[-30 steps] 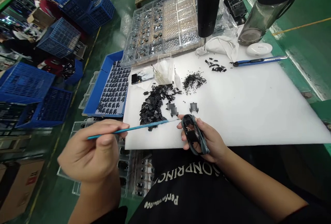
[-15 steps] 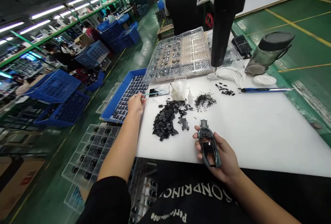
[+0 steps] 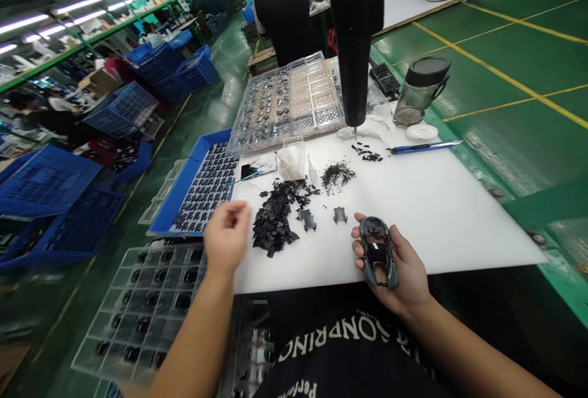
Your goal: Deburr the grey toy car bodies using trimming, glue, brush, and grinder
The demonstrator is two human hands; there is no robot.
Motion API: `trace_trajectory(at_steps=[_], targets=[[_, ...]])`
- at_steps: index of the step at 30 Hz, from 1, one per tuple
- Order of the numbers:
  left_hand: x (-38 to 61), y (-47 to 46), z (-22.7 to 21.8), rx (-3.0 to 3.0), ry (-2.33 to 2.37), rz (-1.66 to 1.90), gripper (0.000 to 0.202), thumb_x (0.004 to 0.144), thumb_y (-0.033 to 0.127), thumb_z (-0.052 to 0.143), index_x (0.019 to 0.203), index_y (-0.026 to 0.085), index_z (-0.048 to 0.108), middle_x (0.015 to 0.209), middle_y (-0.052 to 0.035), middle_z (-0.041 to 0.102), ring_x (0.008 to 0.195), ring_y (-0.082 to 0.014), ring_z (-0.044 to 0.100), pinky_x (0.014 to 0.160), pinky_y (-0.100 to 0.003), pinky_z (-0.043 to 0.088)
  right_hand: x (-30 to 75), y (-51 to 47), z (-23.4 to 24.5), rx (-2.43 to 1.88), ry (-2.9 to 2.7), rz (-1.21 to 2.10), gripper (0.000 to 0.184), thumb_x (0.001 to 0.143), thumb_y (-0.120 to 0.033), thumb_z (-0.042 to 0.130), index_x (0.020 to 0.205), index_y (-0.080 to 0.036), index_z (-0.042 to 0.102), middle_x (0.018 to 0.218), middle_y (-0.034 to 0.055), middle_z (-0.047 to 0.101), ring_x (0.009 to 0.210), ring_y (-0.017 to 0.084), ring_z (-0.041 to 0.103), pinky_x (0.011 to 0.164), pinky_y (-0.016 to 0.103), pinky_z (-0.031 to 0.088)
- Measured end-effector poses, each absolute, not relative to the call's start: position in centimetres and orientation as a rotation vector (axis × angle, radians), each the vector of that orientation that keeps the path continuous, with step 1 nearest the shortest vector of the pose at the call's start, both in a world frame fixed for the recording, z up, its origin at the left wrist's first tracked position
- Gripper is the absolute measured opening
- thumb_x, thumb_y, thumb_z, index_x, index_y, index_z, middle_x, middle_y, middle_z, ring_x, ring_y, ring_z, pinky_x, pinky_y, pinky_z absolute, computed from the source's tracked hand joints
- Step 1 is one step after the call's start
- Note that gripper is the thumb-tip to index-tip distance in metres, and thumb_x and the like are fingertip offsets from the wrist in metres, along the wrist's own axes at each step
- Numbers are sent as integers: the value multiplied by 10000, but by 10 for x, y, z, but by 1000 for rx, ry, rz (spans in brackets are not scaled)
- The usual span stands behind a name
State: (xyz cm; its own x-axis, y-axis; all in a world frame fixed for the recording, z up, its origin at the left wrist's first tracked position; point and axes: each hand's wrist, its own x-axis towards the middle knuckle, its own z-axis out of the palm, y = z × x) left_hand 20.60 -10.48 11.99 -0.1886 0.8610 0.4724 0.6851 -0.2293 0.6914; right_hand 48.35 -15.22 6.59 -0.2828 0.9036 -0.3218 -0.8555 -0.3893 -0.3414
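Right hand (image 3: 407, 269) cradles a dark model car shell (image 3: 377, 252) against its palm, fingers curling around the edge, with the window openings facing up. This grip seems to leave the shell's open side exposed to view. Left hand (image 3: 225, 239) is empty and open, its fingers loosely curved, and hovers over the near edge of a white foam sheet (image 3: 436, 220).

Just right of the left hand lies a heap of black plastic pieces (image 3: 273, 220), and farther right, nearer the right hand, sits a small grey part (image 3: 340, 215). The soft sheet probably protects these pieces. Beyond the left hand, a fine blue-handled brush (image 3: 257, 171) lies within easy reach. To that hand's left, a blue tray (image 3: 165, 214) keeps black parts in tidy rows, apparently to keep them separate. Nearer the body, beside the left forearm, is a clear compartmented tray (image 3: 98, 306). Well beyond the right hand rests a blue craft knife (image 3: 422, 148).
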Motion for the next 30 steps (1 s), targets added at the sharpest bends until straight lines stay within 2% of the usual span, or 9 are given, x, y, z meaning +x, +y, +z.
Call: trace_trajectory(at_steps=[3, 7, 10, 13, 15, 19, 22, 26, 30], targets=[[259, -115, 119, 2253, 1582, 966, 121, 901, 317, 554, 899, 222, 630, 767, -21, 606, 637, -138, 579, 577, -260, 502, 493, -155, 62, -591, -117, 1857, 392, 963, -422, 451, 1217, -191, 641, 965, 67, 608, 728, 171, 570, 614, 271, 565], [315, -94, 100, 2484, 1544, 320, 249, 922, 288, 519, 1135, 196, 608, 996, -88, 612, 892, -221, 625, 750, -342, 540, 501, -161, 60, -607, -131, 1831, 400, 960, -432, 451, 1227, -194, 631, 972, 67, 605, 727, 171, 564, 621, 276, 559], [329, -78, 80, 2539, 1553, 76, 359, 898, 351, 572, 1218, 189, 567, 1062, -103, 573, 956, -256, 603, 774, -369, 531, 507, -166, 61, -605, -137, 1824, 413, 960, -441, 448, 1241, -192, 622, 967, 67, 607, 727, 171, 566, 623, 281, 555], [315, -76, 71, 2522, 1600, 178, 450, 893, 397, 580, 1304, 228, 513, 1109, -98, 560, 996, -253, 592, 814, -364, 518, 512, -167, 65, -596, -132, 1815, 412, 954, -441, 467, 1213, -172, 641, 936, 67, 615, 706, 167, 570, 608, 278, 553], [295, -79, 75, 2482, 1699, 298, 422, 913, 393, 548, 1307, 245, 513, 1136, -96, 564, 1011, -246, 592, 838, -363, 510, 513, -166, 68, -595, -123, 1812, 405, 948, -437, 484, 1186, -160, 658, 917, 68, 622, 691, 163, 573, 598, 271, 554], [258, -85, 101, 2350, 1948, 295, 219, 916, 323, 527, 1080, 212, 620, 1028, -81, 623, 947, -244, 616, 806, -363, 506, 509, -159, 67, -577, -121, 1850, 410, 957, -427, 474, 1206, -154, 652, 917, 68, 624, 697, 165, 581, 609, 276, 562], [252, -82, 114, 2277, 2042, 221, 113, 889, 249, 544, 927, 200, 639, 916, -67, 643, 876, -238, 629, 773, -357, 508, 501, -152, 63, -551, -136, 1898, 426, 972, -424, 441, 1240, -153, 632, 939, 74, 623, 713, 170, 581, 618, 283, 565], [269, -74, 111, 2296, 1965, 165, 133, 894, 204, 512, 897, 206, 645, 922, -63, 652, 880, -231, 628, 749, -344, 503, 493, -140, 61, -551, -143, 1912, 411, 975, -415, 440, 1218, -151, 641, 937, 78, 631, 708, 170, 578, 613, 285, 569], [275, -69, 114, 2349, 1781, 238, 197, 932, 326, 484, 934, 226, 654, 931, -49, 664, 849, -206, 625, 700, -310, 482, 494, -135, 67, -607, -116, 1869, 390, 955, -418, 488, 1187, -150, 652, 909, 74, 637, 687, 163, 572, 583, 270, 573]])
